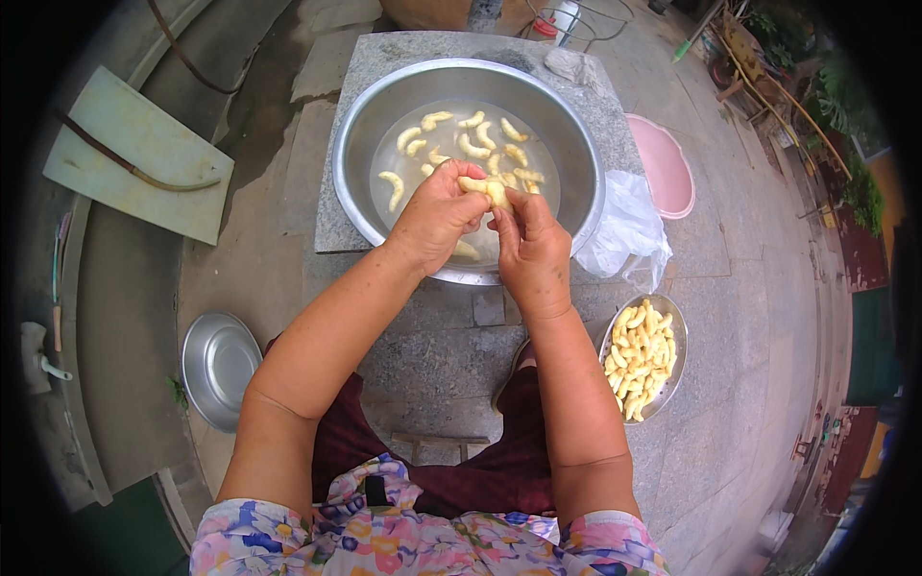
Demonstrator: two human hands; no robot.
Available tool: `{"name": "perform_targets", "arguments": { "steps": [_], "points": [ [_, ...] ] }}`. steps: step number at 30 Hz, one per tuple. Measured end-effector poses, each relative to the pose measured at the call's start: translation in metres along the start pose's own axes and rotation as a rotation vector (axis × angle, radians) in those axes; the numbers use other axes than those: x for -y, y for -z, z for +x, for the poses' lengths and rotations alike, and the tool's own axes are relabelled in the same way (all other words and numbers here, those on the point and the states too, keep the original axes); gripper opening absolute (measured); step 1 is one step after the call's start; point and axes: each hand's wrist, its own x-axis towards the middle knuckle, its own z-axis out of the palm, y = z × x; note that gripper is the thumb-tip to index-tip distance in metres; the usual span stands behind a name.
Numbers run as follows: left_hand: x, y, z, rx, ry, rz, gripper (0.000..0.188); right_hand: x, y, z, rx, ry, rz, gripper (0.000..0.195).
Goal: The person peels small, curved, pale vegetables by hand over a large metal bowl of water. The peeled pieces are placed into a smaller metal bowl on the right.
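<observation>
Both hands are raised over a large metal basin (346,189) of cloudy water on a stone slab. My left hand (441,216) grips the left part of a pale yellow, curved piece (495,191), which looks like a peeled root or fruit. My right hand (531,241) pinches the same piece from the right with thumb and fingers. Several similar curved pieces (473,147) lie in the water beyond the hands. To the lower right, an oval perforated metal tray (681,338) holds a heap of such pieces (641,356).
On the slab (333,223), a clear plastic bag (623,227) hangs over the right edge beside a pink basin (659,169). An empty-looking metal bowl (220,371) rests on the paving at left. A pale board (144,158) with a hose lies further left.
</observation>
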Motion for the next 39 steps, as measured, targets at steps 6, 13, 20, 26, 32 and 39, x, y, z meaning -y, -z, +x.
{"name": "perform_targets", "arguments": {
  "steps": [6, 13, 20, 26, 32, 39],
  "points": [
    [0.002, 0.002, 0.001, -0.003, -0.023, 0.025, 0.029, 0.007, -0.002, 0.001, -0.005, -0.142, 0.277, 0.015],
    [-0.001, -0.002, 0.000, 0.000, 0.009, -0.033, 0.025, 0.006, 0.000, 0.003, 0.012, -0.225, 0.368, 0.015],
    [0.003, 0.002, 0.002, -0.004, -0.002, -0.042, 0.024, 0.000, -0.007, -0.002, -0.037, -0.137, 0.236, 0.017],
    [0.002, 0.002, 0.003, -0.008, 0.037, -0.068, 0.022, 0.003, -0.006, -0.002, -0.056, -0.052, 0.136, 0.018],
    [0.003, 0.004, 0.002, -0.036, 0.043, -0.073, 0.022, 0.007, -0.003, -0.005, -0.022, 0.131, -0.154, 0.017],
    [0.004, 0.001, 0.003, -0.006, -0.045, 0.059, 0.024, 0.007, 0.000, 0.003, 0.012, -0.314, 0.452, 0.014]
  ]
}}
